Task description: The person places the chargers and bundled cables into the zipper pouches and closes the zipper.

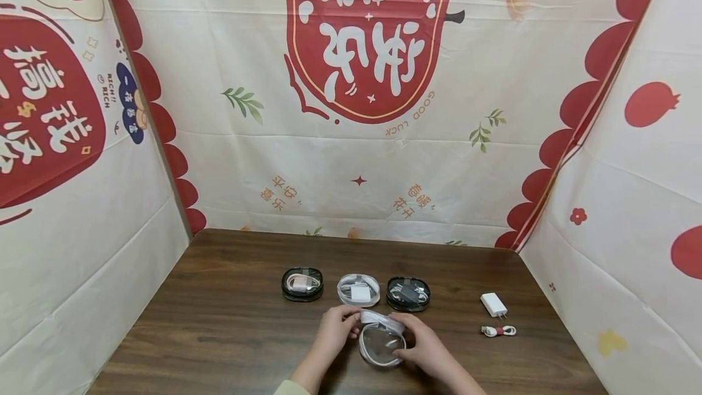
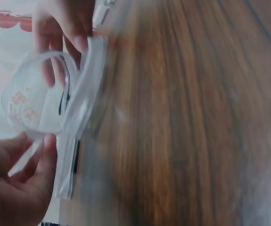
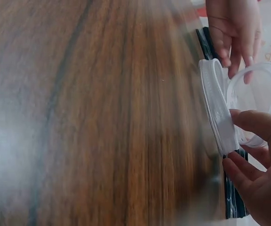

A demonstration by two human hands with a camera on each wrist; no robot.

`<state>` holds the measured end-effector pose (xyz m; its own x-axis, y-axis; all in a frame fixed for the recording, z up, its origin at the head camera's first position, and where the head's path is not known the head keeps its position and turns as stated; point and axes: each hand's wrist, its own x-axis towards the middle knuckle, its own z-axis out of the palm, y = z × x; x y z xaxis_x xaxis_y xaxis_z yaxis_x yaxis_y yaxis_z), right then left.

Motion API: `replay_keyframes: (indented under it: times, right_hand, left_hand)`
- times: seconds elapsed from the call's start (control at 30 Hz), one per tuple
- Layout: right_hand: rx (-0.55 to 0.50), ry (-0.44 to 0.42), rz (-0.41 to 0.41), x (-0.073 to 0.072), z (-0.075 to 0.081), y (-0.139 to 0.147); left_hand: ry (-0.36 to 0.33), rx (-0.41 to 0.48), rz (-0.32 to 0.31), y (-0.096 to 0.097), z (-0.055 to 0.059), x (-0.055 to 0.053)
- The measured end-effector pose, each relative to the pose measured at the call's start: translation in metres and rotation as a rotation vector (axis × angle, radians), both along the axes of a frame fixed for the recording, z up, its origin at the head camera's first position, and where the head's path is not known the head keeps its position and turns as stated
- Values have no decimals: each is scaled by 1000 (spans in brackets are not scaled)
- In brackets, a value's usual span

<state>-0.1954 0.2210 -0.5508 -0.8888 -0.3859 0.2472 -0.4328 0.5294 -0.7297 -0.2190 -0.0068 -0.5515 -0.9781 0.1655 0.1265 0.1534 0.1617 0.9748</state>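
Both hands are at an oval clear zip case [image 1: 382, 346] with white edging, its lid raised from its base. My left hand [image 1: 336, 329] pinches the case's left edge near the hinge side, thumb and fingers at the rim in the left wrist view. From the other side, my right hand [image 1: 421, 346] grips the case; the right wrist view shows its thumb on the white wall [image 3: 220, 113] and fingers below. The clear panel shows nothing inside. Just behind the hands lies a similar white-edged case [image 1: 344, 290] containing a white charger [image 1: 360, 293] and cable.
A black-edged case [image 1: 285, 291] with a pinkish charger [image 1: 300, 283] sits at back left, another black-edged case [image 1: 408, 294] with dark contents at back right. On the right lie a white plug charger [image 1: 493, 304] and a bundled white cable [image 1: 499, 331]. Printed curtains surround the wooden table [image 1: 219, 322].
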Motion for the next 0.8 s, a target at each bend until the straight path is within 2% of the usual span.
replay_keyframes:
  times: [0.17,0.3,0.43,0.63,0.8]
  right_hand:
    - [34,0,-5,-1,-3,-7]
    - [-3,-16,3,-2,-3,-11]
    - [-56,-20,-7,-2,-3,-15]
    - [-166,-90,-38,0,1,-10]
    - [-178,-144,-152,3,5,10]
  left_hand:
    - [-94,162,66,4,0,3]
    - [-139,215,120,8,2,5]
    - [-138,258,156,11,3,7]
    - [-115,240,192,16,2,9]
    - [-94,209,199,21,0,8]
